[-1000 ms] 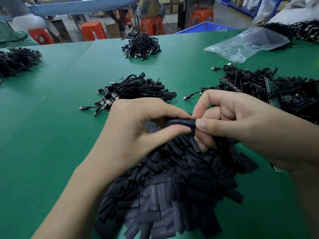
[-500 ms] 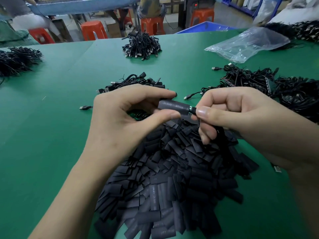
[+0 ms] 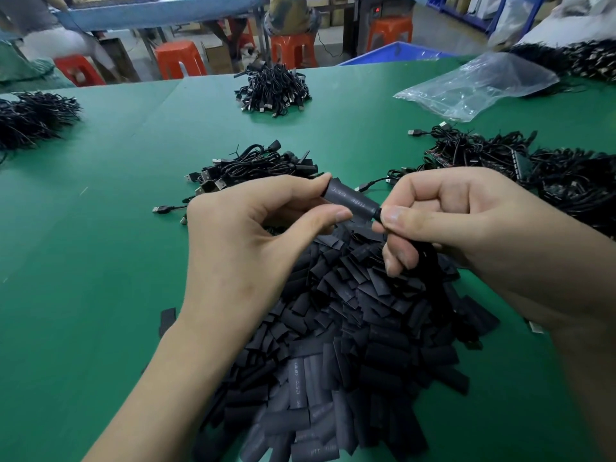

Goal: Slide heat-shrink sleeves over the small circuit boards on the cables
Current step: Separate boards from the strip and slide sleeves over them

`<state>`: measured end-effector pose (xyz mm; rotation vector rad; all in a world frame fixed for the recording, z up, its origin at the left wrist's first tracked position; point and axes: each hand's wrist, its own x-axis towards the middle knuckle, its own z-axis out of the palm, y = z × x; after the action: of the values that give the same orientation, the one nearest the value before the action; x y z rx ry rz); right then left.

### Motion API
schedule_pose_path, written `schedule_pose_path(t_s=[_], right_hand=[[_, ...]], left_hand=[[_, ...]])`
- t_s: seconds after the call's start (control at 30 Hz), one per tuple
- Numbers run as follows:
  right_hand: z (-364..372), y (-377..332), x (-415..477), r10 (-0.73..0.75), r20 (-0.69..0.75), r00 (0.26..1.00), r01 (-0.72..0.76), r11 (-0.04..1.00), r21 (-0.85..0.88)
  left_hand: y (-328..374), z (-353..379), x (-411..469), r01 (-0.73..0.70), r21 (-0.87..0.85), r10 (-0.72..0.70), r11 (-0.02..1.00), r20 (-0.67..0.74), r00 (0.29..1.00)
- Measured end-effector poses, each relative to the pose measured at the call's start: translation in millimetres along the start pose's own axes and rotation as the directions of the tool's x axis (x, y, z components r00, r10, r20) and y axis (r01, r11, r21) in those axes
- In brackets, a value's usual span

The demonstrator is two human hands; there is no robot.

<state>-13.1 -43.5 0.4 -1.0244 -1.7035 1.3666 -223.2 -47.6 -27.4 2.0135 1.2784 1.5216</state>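
Fingers of L hand, thumb + index, clamp the 9 o'clock end of a black heat-shrink sleeve, held mid-air above the green tabletop. Sleeve sits tilted, pale print along it, its 3 o'clock end meeting a black cable. R hand pinches that cable w/ thumb + curled index right at the sleeve's end; the cable drops past the lower fingers toward 6 o'clock. Can't see the circuit board, so can't tell if it's inside the sleeve. Under both hands, at 6 o'clock: big heap of loose sleeves. Rest, L to R: cable bundle at 10 o'clock, cable heap w/ USB plugs just beyond L hand, smaller bundle at 12, clear plastic bag at 1, tangled cables at 2–3 o'clock.
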Motion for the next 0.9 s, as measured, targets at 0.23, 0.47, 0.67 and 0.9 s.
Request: schedule_pose_path(t_s=[0.23, 0.47, 0.67, 0.9], right_hand=[[0.6, -0.1, 0.4, 0.016, -0.016, 1.000, -0.016, 0.999, -0.035], [2.6, 3.9, 2.2, 0.026, -0.017, 1.000, -0.026, 1.000, 0.002], [9.1, 8.6, 6.6, 0.025, -0.234, 0.972, 0.017, 0.984, 0.175], [7.8, 13.5, 8.2, 0.017, -0.317, 0.948, 0.018, 0.994, 0.105]], left_hand=[[5.6, 0.0, -2.1, -0.073, 0.048, 0.076, 0.996, -0.054, 0.996], [-27.5, 13.7, 17.1, 0.425, -0.010, -0.402, 0.905, 0.308, 0.862], [3.7, 13.7, -4.8, 0.431, -0.302, -0.295, 0.851, 0.404, 0.866], [-2.3, 28.9, -13.6, 0.449, -0.178, -0.277, 0.876, 0.576, 0.769]])
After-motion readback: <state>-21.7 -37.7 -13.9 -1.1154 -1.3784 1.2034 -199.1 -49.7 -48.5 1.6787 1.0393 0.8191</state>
